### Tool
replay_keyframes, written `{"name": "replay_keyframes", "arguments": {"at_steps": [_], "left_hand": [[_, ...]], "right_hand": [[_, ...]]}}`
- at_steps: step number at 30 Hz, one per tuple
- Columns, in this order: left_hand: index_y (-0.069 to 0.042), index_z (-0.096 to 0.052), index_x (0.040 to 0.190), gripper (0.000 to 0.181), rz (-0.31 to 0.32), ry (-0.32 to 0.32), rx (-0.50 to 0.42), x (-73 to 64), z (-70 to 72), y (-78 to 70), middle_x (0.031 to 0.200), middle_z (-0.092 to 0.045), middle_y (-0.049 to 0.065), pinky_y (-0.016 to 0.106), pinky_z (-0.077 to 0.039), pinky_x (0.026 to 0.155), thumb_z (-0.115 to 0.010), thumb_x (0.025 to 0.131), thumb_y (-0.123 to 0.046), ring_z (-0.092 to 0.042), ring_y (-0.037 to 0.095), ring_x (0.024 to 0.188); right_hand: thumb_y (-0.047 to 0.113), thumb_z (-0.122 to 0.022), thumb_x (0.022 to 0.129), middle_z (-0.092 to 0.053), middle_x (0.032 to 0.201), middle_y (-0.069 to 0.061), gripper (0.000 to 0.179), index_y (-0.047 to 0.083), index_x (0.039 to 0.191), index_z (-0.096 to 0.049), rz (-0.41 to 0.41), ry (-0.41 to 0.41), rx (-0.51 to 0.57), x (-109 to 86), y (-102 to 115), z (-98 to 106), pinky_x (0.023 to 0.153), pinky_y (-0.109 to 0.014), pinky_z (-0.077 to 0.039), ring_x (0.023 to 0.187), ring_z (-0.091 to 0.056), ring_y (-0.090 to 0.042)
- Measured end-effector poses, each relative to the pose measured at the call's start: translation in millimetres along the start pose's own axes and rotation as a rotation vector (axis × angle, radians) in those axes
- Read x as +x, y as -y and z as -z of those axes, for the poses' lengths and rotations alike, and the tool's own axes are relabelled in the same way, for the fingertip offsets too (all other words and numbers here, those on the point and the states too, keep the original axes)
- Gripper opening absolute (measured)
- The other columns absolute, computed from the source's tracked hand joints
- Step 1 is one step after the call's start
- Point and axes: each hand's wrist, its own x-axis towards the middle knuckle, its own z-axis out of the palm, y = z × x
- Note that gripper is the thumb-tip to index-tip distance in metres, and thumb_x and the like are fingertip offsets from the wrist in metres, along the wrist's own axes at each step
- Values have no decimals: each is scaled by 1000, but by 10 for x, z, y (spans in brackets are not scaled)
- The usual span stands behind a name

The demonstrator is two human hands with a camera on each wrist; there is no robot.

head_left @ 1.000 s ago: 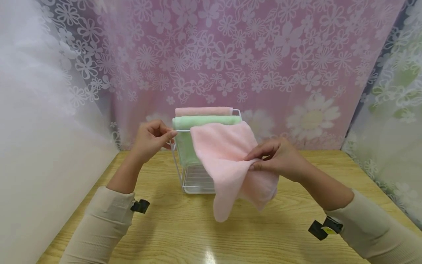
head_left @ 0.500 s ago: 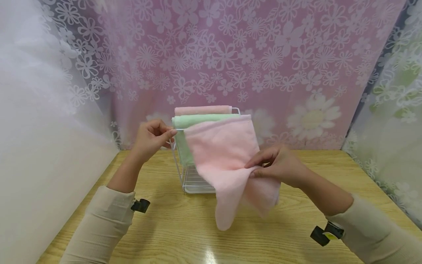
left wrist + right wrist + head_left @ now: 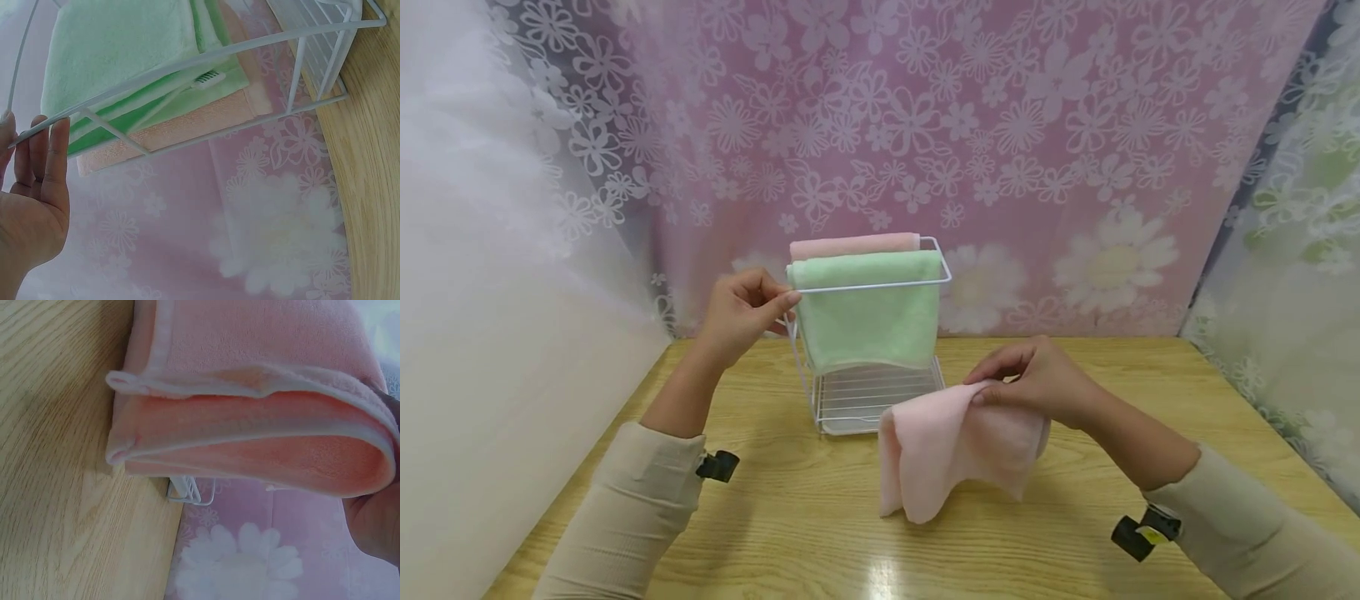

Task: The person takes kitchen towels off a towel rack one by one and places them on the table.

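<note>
Rack (image 3: 868,402) was pinched by left hand (image 3: 741,310), apparently for steadying; near towel (image 3: 934,433) was pinched by right hand (image 3: 1037,377); lowering seemed needed.

Beige on both arms here, the left sleeve (image 3: 617,529) finely ribbed and running into a broad cuff (image 3: 658,454), the right sleeve (image 3: 1247,517) matching in colour! Look at the wrists: a small black device (image 3: 718,466) on one, a second black unit (image 3: 1131,539) on the other, that one sporting a yellow patch (image 3: 1151,535).
</note>
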Motion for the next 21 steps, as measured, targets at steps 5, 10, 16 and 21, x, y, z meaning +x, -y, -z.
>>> {"name": "replay_keyframes", "arguments": {"at_steps": [5, 10, 16, 21], "left_hand": [[9, -61, 81, 13, 24, -1, 9, -5, 0, -6, 75, -66, 11, 38, -61, 57, -67, 91, 2, -66, 22, 63], [10, -61, 82, 13, 29, 5, 6, -1, -2, -18, 80, -65, 23, 36, -61, 57, -67, 91, 2, -66, 27, 65], [9, -61, 81, 12, 24, 5, 2, 3, 1, -12, 81, -65, 23, 37, -61, 57, -67, 90, 3, -66, 25, 65], [10, -61, 81, 13, 21, 6, -5, 2, -2, -11, 81, -65, 23, 38, -61, 57, -67, 90, 4, -66, 16, 64]], "right_hand": [[15, -83, 79, -74, 97, -7, 18, 8, 95, -79, -34, -11, -39, -21, -20, 66, 73, -26, -57, 90, -69, -16], [16, -83, 79, -74, 98, -7, 19, 8, 96, -79, -63, -27, -60, -60, -39, 149, 72, -26, -57, 91, -69, -16], [21, -84, 79, -74, 98, -5, 22, 10, 97, -79, -100, -53, -91, -110, -114, 258, 70, -28, -58, 89, -69, -16], [24, -83, 80, -74, 99, -5, 24, 11, 99, -78, -109, -66, -131, -150, -174, 369, 70, -28, -58, 90, -68, -13]]}}
